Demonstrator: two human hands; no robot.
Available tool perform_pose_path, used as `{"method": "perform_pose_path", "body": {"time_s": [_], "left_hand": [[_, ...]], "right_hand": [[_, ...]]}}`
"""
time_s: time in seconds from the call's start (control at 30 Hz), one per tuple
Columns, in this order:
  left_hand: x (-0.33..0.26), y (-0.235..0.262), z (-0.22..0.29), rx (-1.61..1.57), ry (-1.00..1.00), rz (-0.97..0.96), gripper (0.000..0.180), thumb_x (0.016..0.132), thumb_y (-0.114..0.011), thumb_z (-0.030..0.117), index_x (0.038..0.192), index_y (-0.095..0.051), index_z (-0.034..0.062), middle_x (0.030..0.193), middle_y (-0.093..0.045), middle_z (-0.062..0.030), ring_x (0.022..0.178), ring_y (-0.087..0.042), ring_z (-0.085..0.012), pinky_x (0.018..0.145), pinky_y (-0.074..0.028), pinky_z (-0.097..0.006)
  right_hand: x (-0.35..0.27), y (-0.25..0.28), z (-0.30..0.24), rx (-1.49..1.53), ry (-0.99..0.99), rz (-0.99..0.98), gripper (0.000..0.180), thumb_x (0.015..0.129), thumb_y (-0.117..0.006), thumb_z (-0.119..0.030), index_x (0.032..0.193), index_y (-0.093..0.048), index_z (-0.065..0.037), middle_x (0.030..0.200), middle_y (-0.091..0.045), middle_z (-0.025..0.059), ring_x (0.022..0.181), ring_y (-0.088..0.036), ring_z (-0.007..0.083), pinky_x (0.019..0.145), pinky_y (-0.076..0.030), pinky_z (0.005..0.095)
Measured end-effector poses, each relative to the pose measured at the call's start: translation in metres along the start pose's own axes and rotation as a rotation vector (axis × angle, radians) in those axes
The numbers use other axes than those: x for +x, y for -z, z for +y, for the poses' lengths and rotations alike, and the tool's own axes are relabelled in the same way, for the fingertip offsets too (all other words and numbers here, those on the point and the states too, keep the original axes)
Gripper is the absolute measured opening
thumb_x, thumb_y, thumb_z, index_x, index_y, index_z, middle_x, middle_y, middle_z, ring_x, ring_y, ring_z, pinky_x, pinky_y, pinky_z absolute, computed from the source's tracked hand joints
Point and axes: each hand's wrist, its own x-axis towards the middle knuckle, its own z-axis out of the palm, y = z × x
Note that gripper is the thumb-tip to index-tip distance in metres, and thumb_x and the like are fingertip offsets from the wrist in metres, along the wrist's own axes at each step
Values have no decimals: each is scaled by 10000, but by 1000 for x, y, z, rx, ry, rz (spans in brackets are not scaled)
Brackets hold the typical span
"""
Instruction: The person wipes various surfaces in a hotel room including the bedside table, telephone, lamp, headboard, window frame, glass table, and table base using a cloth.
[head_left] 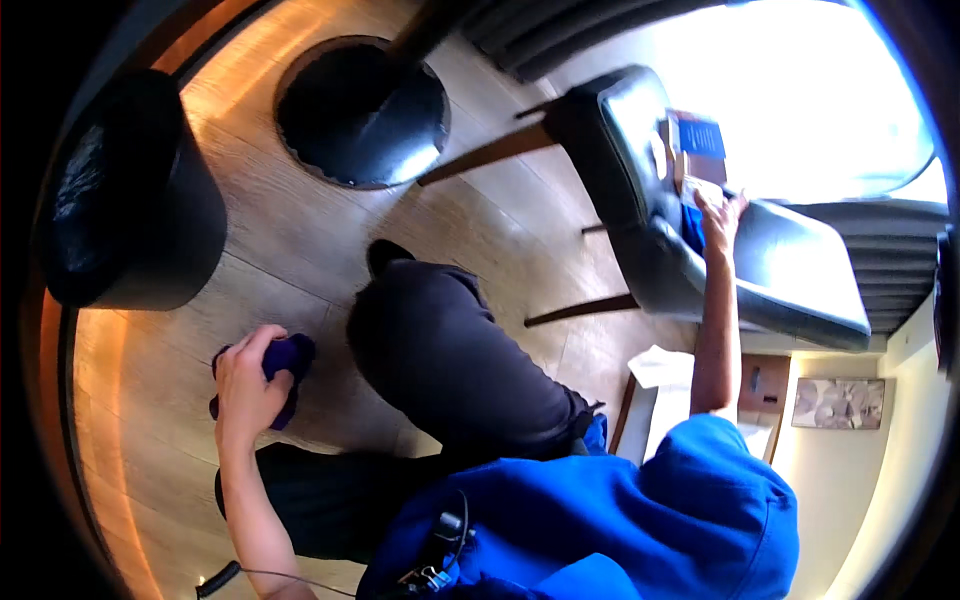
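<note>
Low at the left, my left hand (250,385) is closed over a bunched dark purple cloth (288,360) against the wood-look floor. My right arm reaches up to a dark leather-like chair (690,265). On its seat, my right hand (718,220) curls at the lower end of a small pale item (703,187); glare keeps me from making out its kind. Just beyond lies a blue flat box or booklet (700,136) with brownish things beside it. Something blue also shows under the right wrist.
A black rounded stool (135,200) stands at the left. Behind it is a round black pedestal base (360,112). Wooden chair legs (585,310) slant over the floor (290,260). A bright window (800,90) with grey curtains is at the upper right, and a framed picture (838,403) hangs below.
</note>
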Motion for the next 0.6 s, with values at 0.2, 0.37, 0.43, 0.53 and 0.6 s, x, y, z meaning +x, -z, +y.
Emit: {"method": "perform_pose_path", "body": {"time_s": [0.2,0.37,0.43,0.53,0.6], "left_hand": [[-15,3,-29,71,89,-34,377,618,-577,-6,991,-581,40,926,-636,-189,892,-594,-377,824,-444,-395],[-12,3,-35,32,155,0,343,617,-565,20,959,-594,34,883,-641,-190,862,-601,-375,795,-455,-388],[-16,5,-46,65,128,26,334,618,-563,28,950,-597,33,875,-641,-190,855,-603,-373,788,-458,-385],[-22,11,-61,9,133,31,345,618,-573,46,961,-599,48,871,-641,-185,840,-604,-366,780,-459,-381],[-24,11,-66,20,181,22,348,618,-578,56,965,-601,61,858,-640,-180,817,-603,-362,765,-463,-377]], "right_hand": [[-107,7,-42,-444,150,-101,684,869,-573,-325,1414,-244,-75,953,-621,85,949,-576,263,825,-408,414],[-110,3,10,-473,455,83,547,878,-511,-438,1252,-471,-42,909,-623,46,909,-582,233,828,-378,376],[-111,2,23,-359,428,153,527,853,-547,-436,1219,-483,-63,868,-629,35,821,-597,227,812,-393,384],[-114,0,43,-276,210,154,510,847,-576,-389,1232,-441,-83,770,-632,24,723,-608,222,747,-425,378],[-110,2,66,-348,110,160,502,850,-582,-367,1230,-423,-80,714,-627,22,671,-610,227,689,-441,372]]}}
